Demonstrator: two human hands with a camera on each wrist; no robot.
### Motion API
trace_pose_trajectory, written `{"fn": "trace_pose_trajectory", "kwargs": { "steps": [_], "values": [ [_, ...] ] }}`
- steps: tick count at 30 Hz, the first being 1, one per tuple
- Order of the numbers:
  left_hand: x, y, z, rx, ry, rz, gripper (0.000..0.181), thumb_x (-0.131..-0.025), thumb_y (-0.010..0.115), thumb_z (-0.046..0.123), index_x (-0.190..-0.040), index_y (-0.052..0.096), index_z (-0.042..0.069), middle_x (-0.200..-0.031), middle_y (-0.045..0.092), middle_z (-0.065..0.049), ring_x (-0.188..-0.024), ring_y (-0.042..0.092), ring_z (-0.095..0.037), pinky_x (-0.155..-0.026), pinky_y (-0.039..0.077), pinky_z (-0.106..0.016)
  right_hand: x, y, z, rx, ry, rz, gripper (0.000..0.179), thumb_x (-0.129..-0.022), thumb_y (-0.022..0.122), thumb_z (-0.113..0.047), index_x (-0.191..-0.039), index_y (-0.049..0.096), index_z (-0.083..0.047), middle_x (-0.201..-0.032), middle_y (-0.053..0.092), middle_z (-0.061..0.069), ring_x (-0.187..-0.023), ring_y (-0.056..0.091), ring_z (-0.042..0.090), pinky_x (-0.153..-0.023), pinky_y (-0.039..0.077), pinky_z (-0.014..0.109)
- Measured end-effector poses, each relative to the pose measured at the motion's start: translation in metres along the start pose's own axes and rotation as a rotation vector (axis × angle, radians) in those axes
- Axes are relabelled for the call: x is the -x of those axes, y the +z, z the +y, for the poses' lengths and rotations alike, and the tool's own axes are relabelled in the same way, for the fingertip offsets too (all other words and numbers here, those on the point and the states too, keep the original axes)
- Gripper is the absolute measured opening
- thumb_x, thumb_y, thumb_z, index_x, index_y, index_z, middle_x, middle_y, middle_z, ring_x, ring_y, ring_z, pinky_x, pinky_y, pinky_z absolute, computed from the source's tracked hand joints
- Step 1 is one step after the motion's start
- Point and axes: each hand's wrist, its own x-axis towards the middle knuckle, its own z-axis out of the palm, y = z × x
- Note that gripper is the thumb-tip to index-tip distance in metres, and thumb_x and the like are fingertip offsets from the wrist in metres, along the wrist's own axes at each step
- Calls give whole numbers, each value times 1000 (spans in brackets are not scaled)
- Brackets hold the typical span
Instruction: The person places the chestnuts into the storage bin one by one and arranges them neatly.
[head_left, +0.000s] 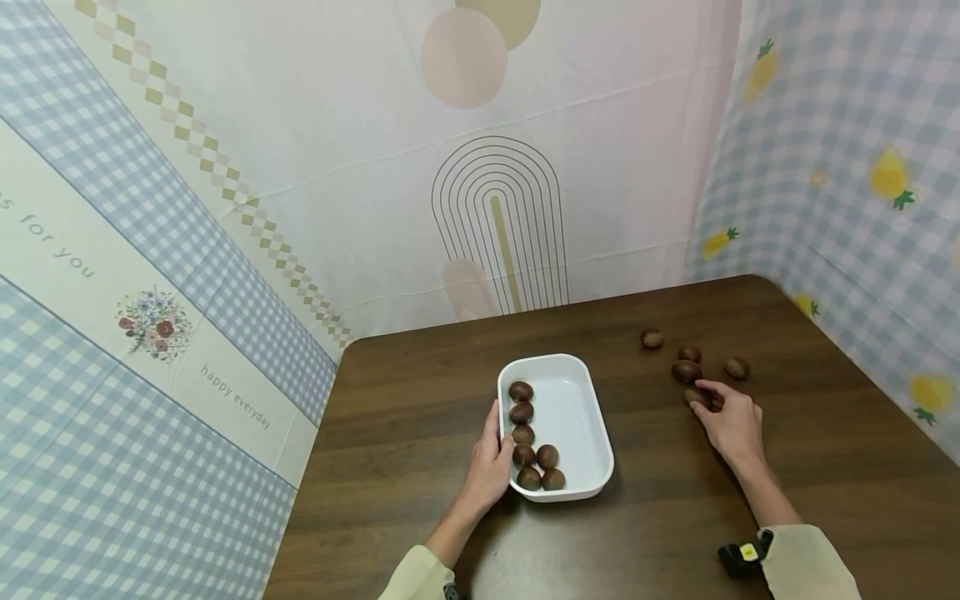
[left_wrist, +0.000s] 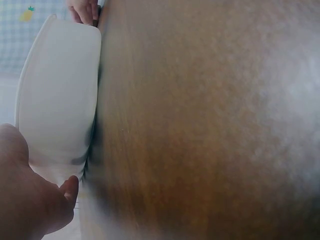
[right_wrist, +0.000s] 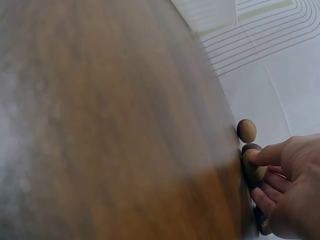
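A white rectangular dish [head_left: 577, 417] stands on the table, with several brown chestnuts [head_left: 522, 412] along its left side and near end. My left hand [head_left: 491, 462] grips the dish's left wall, thumb at the rim and fingers along the outside. In the left wrist view that hand [left_wrist: 35, 195] is at the end of the white dish [left_wrist: 62, 85]. To the right, my right hand [head_left: 731, 421] pinches a chestnut [head_left: 694, 397] between thumb and fingers at the tabletop. The right wrist view shows the thumb on this chestnut [right_wrist: 254, 170], partly covering it.
Around the right hand lie several loose chestnuts: a dark one [head_left: 686, 372] close to the fingertips, one [head_left: 737, 367] to the right and one [head_left: 652, 338] farther back. The brown wooden table [head_left: 420, 392] meets a patterned cloth [head_left: 360, 208] at its back and sides.
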Motion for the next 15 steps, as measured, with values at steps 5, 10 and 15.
{"fn": "trace_pose_trajectory", "kwargs": {
  "steps": [5, 10, 15],
  "values": [
    [0, 0, 0, 7, -1, -6, 67, -106, 49, 7, -169, 26, 8, -162, 46, -19, -145, 49, -32, -119, 36, -56, -1, 0, 0, 3, -11, 4, 34, -93, 77, 0, -126, 72, 6, -113, 72, 35, -104, 67, 52, -105, 35, 69],
    [0, 0, 1, 6, 2, -3, 67, -106, 49, 6, -169, 26, 7, -162, 46, -20, -144, 49, -32, -119, 36, -56, -2, -1, -3, 2, -13, -18, 34, -93, 77, -2, -126, 73, 5, -114, 72, 34, -102, 69, 52, -103, 36, 70],
    [1, 1, 1, 0, 4, -3, 67, -106, 49, 6, -169, 26, 8, -161, 47, -20, -143, 50, -33, -118, 36, -56, -1, -2, -11, -27, 1, -61, 35, -96, 77, -6, -128, 72, 5, -119, 70, 34, -104, 69, 54, -106, 35, 70]
  ]
}}
